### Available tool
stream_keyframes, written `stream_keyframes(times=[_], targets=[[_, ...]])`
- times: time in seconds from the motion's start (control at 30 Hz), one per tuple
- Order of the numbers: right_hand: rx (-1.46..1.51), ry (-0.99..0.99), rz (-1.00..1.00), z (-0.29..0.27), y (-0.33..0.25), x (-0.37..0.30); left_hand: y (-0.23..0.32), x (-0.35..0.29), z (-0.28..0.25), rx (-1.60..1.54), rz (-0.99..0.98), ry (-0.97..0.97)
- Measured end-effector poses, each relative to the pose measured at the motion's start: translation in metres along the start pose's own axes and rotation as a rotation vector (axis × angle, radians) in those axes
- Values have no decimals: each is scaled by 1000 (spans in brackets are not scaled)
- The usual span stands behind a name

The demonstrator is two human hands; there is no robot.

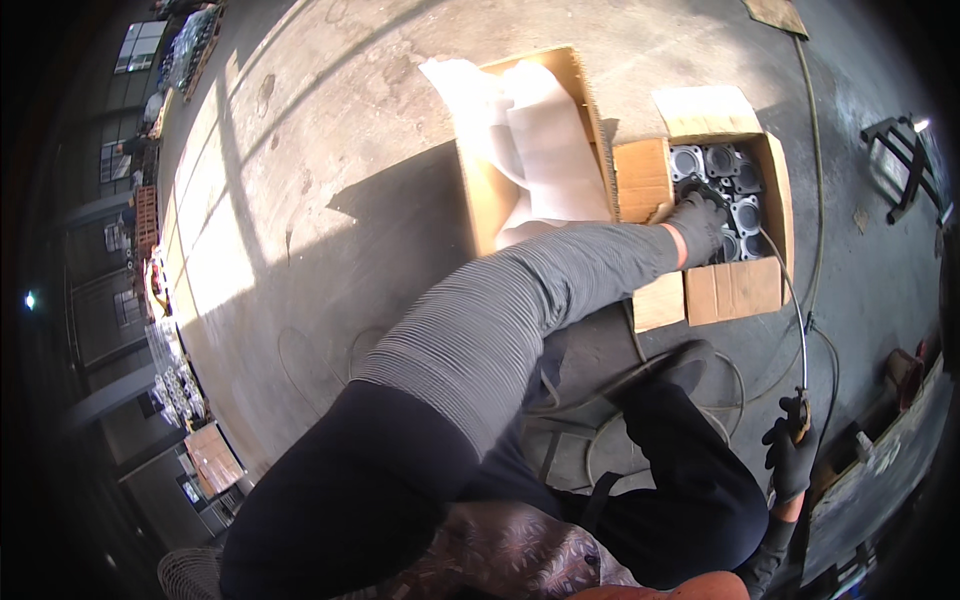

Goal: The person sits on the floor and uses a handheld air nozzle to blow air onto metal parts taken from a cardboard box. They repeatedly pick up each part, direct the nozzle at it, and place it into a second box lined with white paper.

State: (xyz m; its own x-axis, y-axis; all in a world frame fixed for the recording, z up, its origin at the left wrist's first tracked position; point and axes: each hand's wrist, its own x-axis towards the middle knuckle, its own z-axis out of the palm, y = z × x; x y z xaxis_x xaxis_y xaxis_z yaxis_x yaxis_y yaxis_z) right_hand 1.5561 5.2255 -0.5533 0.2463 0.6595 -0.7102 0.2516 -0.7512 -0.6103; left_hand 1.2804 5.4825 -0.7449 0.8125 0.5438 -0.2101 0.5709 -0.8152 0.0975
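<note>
My left arm, in a grey ribbed sleeve, stretches across to an open cardboard box (788,190) at the right. My gloved left hand (700,222) is inside it, fingers curled over a dark round metal casting (697,188). Several flanged metal castings with round bores (746,213) are packed in the box. Low at the right, my gloved right hand (790,455) grips an air blow gun (803,405). Its long thin nozzle tube (803,345) bends up toward the box, and the tip ends near the castings. The left palm and thumb are hidden.
A larger open carton (480,205) with white foam sheeting (550,150) stands left of the box. A hose (815,130) runs along the floor and loops by my foot (688,365). At the far right are a black metal stand (900,165) and a bench edge (885,470).
</note>
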Motion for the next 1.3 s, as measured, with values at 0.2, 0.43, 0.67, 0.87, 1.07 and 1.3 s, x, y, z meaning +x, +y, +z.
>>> stream_keyframes(times=[0.2,0.43,0.67,0.87,1.07,1.3], targets=[[18,8,-22,6,-7,-17,-30,2,-16,-431,87,-26],[16,128,-51,-9,-49,-71,-75,-27,-66,-1401,-331,142],[-100,187,-311,-10,-87,-111,-57,-88,-92,-1874,-338,-107],[-183,109,-321,-19,-100,-135,-36,-112,-119,-1925,-335,-93],[-247,7,-248,-27,-95,-156,-19,-127,-135,-1914,-327,-185],[-394,-170,-224,-41,-85,-177,-6,-126,-134,-2017,-312,-202]])
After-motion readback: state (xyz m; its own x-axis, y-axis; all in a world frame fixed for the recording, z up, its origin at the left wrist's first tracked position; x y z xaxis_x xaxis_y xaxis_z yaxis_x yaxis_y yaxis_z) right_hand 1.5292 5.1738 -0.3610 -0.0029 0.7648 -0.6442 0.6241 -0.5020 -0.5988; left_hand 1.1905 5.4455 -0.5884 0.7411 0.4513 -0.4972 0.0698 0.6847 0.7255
